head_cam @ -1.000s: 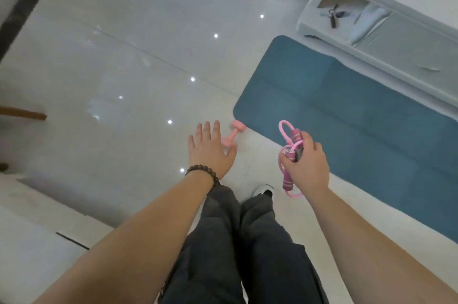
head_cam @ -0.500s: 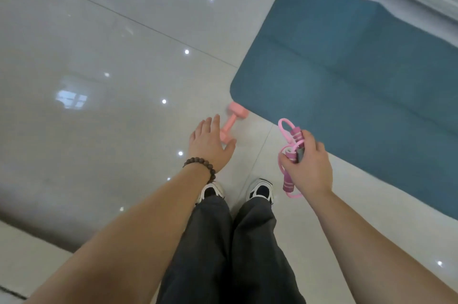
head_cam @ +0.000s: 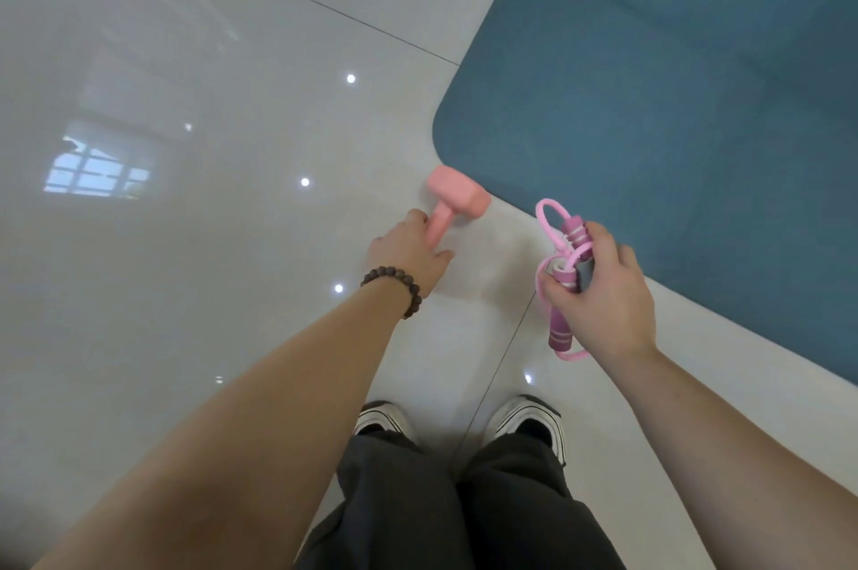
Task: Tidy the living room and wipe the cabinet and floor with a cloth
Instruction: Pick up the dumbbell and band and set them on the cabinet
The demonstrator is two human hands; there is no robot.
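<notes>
Nearest to me, at the bottom centre of the frame, hung dark grey trousers (head_cam: 459, 504) over two black-and-white shoes (head_cam: 534, 423) planted on the glossy pale floor (head_cam: 195, 244), one either side of a thin tile joint. My two bare forearms ran up from the lower corners.

Right of centre, my right hand (head_cam: 603, 291) had its fingers and thumb curled tightly round a bundled pink skipping rope (head_cam: 564, 277), gripping the purple foam handles with loops of pink cord sticking out above and below the fist.

Slightly further up and left of that, my left hand (head_cam: 408, 253), with a dark beaded bracelet (head_cam: 394, 286) at the wrist, was down at a pink dumbbell (head_cam: 452, 202) lying on the floor. Its fingers were bent over the near end of the bar (whether they had really closed round it I could not tell, since the hand hid that part). The far head of the dumbbell lay just beside the rounded corner of a teal exercise mat (head_cam: 673, 105), which filled the upper right of the frame.

Beyond, in the upper left, the tiles reflected a window and several small ceiling lights.
</notes>
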